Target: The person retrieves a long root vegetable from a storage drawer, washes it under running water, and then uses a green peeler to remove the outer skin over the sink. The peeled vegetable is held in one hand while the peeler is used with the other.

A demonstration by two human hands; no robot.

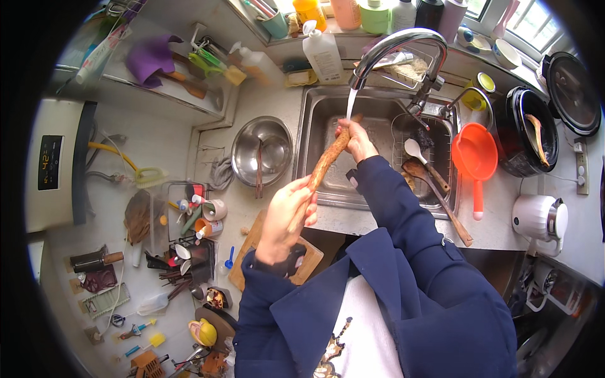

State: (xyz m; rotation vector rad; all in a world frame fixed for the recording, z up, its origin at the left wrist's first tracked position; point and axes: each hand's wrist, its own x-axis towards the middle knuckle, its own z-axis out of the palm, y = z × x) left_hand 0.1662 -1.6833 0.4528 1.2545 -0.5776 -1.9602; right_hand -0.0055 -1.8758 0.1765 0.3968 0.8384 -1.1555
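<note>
A long brown root vegetable, perhaps a yam, slants between my two hands over the front left of the stainless steel sink. My left hand grips its lower end, near the counter edge. Further up, my right hand is closed around the upper part, its tip showing just beyond the fingers. Water runs from the chrome faucet onto or right beside my right hand; the exact contact point is hidden.
Left of the sink stands a steel bowl with chopsticks across it. A wire rack in the sink holds spoons. An orange ladle, a black cooker and a white kettle stand right. A wooden cutting board lies near my left forearm.
</note>
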